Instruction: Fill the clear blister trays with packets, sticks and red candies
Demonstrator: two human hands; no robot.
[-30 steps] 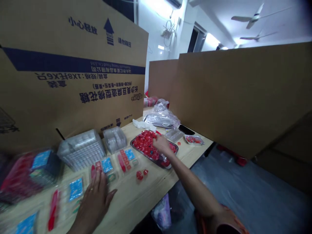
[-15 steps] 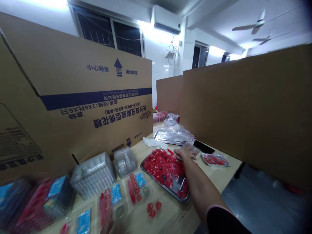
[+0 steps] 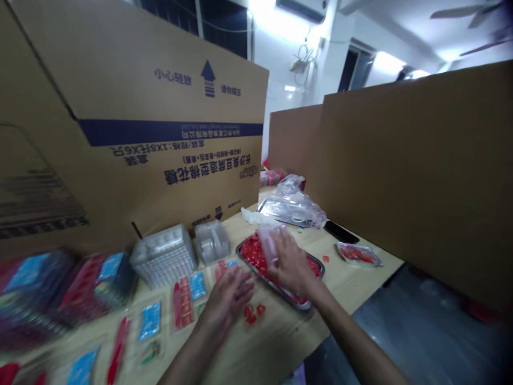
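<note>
Your right hand (image 3: 290, 262) has its grip closed on a clear plastic insert (image 3: 267, 245), tilted and held just above a steel tray (image 3: 276, 286) heaped with small red pieces (image 3: 254, 251). The hand overlaps the tray's near rim. Your left hand (image 3: 228, 291) is open with its fingers spread, nothing visible in its grip, and hovers just beside a few loose red pieces (image 3: 251, 313) on the pale wooden surface (image 3: 276, 342). To its left lie clear blister trays (image 3: 185, 305) with red pieces and blue sachets (image 3: 150, 321), and blurred packs (image 3: 96, 280) sit further along. Beyond them stand a stack of clear trays (image 3: 163, 255) and a smaller clear stack (image 3: 211, 241), against a large cardboard carton (image 3: 172, 117). Past the steel tray you have a foil dish of red pieces (image 3: 358, 255), a black phone (image 3: 341, 231), a white cloth (image 3: 254, 216), and a plastic bag (image 3: 294, 187) on a second metal tray (image 3: 280, 209). A cardboard partition (image 3: 417, 171) runs along the right side, and an air conditioner (image 3: 300, 6) sits high on the far wall
</note>
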